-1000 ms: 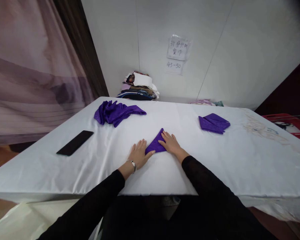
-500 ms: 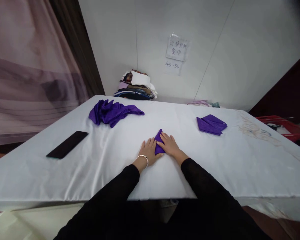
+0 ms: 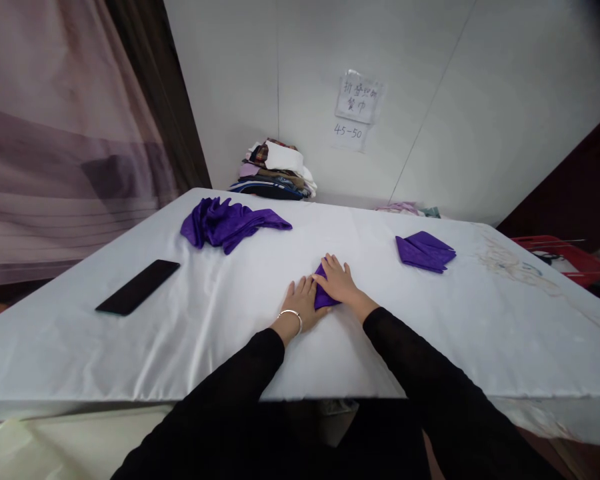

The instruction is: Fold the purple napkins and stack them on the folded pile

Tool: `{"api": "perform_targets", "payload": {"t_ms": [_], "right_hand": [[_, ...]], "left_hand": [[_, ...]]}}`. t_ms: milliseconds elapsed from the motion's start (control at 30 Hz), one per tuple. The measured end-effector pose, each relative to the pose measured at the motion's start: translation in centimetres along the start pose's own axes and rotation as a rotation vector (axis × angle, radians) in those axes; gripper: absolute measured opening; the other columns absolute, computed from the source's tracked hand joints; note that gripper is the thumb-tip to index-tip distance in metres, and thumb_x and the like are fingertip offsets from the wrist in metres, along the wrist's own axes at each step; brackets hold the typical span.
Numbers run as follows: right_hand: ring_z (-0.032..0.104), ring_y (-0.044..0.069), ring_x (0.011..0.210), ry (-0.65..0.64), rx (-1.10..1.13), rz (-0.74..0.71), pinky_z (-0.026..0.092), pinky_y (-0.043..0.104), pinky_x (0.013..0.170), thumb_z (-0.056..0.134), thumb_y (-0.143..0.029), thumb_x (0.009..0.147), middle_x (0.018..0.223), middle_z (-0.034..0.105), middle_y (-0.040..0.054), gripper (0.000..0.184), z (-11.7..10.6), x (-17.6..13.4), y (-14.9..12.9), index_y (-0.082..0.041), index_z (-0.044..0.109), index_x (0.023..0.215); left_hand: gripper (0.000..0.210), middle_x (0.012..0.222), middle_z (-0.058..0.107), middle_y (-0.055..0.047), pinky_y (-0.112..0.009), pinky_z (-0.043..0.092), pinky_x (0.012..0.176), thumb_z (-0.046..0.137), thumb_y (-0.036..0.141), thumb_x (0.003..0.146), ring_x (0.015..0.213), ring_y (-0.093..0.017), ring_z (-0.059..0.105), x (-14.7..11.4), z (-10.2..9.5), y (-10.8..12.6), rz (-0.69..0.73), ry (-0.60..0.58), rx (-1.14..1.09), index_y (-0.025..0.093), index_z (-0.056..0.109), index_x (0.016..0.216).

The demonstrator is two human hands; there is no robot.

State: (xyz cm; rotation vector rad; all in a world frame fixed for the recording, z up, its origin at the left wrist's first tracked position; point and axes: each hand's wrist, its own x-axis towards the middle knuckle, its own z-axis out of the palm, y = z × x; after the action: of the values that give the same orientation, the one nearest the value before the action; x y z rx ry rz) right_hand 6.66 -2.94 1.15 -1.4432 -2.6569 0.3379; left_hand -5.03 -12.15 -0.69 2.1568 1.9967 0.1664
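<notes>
A small folded purple napkin (image 3: pixel 324 299) lies on the white tablecloth (image 3: pixel 250 347) in front of me, partly hidden under my fingers. My left hand (image 3: pixel 303 305), with a silver bangle at the wrist, rests flat along its left edge, fingers stretched out. Over its upper right part lies my right hand (image 3: pixel 340 281), palm down and fingers extended. A second folded purple napkin (image 3: pixel 424 252) sits apart to the right. Far left on the table, purple cloth (image 3: pixel 230 223) lies in a loose, crumpled heap.
A black phone-like slab (image 3: pixel 139 287) lies on the left of the table. Stacked clothes (image 3: pixel 275 175) stand behind the far edge, against the wall with paper signs (image 3: pixel 356 100). A red basket (image 3: pixel 575 263) is beyond the right edge, a pinkish curtain (image 3: pixel 55 153) at left.
My right hand has slid slightly up over the napkin, covering its top point. My left hand stays at the napkin's left edge. The whole view has shifted slightly.
</notes>
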Motion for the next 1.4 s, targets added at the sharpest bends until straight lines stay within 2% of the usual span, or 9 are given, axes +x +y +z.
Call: {"api": "perform_targets", "payload": {"t_ms": [133,233,400,667,1400], "right_hand": [[0.009,0.023,0.142,-0.039,-0.002,0.005,0.011,0.050,0.111,0.019,-0.054,0.092,0.155,0.016,0.0073,0.064,1.0,1.3,-0.3,-0.017,0.027,0.144],[0.008,0.023,0.142,-0.039,-0.012,0.041,0.011,0.049,0.111,0.019,-0.056,0.092,0.155,0.014,0.0074,0.067,1.4,2.3,0.2,-0.015,0.026,0.144],[0.008,0.023,0.142,-0.051,-0.028,0.059,0.009,0.048,0.112,0.019,-0.058,0.091,0.155,0.015,0.0077,0.069,1.4,3.6,1.0,-0.016,0.022,0.146],[0.009,0.023,0.142,-0.039,-0.044,0.068,0.007,0.049,0.111,0.014,-0.058,0.091,0.155,0.015,0.0067,0.068,1.8,5.3,1.5,-0.018,0.020,0.147],[0.009,0.026,0.141,-0.026,-0.041,0.042,0.008,0.053,0.110,0.018,-0.058,0.091,0.155,0.015,0.0077,0.066,2.0,8.3,2.9,-0.021,0.024,0.145]], "left_hand": [[0.090,0.154,0.019,-0.013,-0.050,0.008,0.114,0.029,0.071,0.080,0.142,-0.030,0.010,0.1,0.2,-0.1,-0.003,0.003,-0.013,0.012,0.017,0.147],[0.090,0.154,0.017,-0.011,-0.050,0.007,0.114,0.028,0.071,0.080,0.142,-0.030,0.010,0.1,0.3,-0.1,-0.002,0.009,-0.011,0.013,0.018,0.148],[0.091,0.154,0.016,-0.013,-0.051,0.007,0.114,0.025,0.071,0.081,0.142,-0.030,0.008,0.2,0.6,-0.1,-0.006,-0.002,-0.006,0.010,0.018,0.147],[0.088,0.154,0.017,-0.010,-0.050,0.007,0.114,0.026,0.071,0.080,0.142,-0.030,0.007,0.1,0.5,-0.1,-0.016,-0.014,0.001,0.015,0.020,0.147],[0.090,0.154,0.016,-0.012,-0.051,0.006,0.114,0.023,0.071,0.081,0.142,-0.030,0.007,0.0,0.3,0.1,-0.018,-0.036,0.016,0.009,0.020,0.147]]}}
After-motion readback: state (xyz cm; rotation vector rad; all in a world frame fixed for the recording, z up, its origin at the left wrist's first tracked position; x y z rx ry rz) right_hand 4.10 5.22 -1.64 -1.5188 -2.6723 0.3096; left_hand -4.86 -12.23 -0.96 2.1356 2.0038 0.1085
